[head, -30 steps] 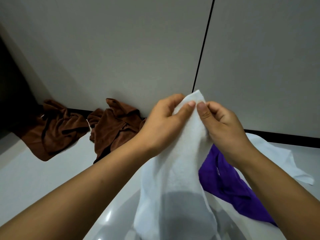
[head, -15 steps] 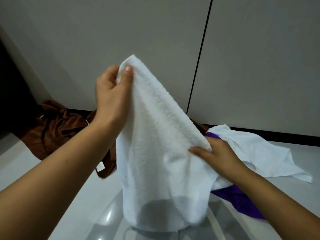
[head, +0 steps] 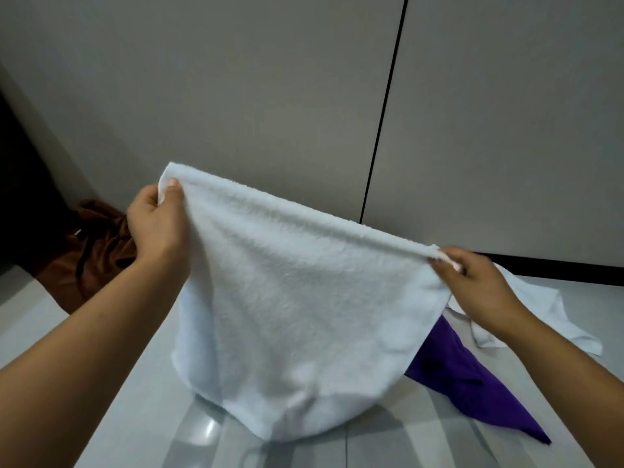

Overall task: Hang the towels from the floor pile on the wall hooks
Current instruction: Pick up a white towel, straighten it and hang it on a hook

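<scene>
Left hand [head: 157,224] pinches one top corner of the white towel [head: 297,319], right hand [head: 472,285] pinches the other, so it's stretched wide above the floor [head: 101,383]; purple towel [head: 472,390], brown towel [head: 91,255] and probably another white cloth [head: 540,312] lie behind.

Glossy grey floor [head: 111,383] carries brown towels [head: 91,255], a purple towel [head: 452,376] and a white towel [head: 553,315].

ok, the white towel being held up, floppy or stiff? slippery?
Likely floppy: the white towel sags between the left hand and right hand, which pinch its top corners. Probably grippy, given its fuzzy pile. Seems light, since fingertip pinches hold it.
</scene>
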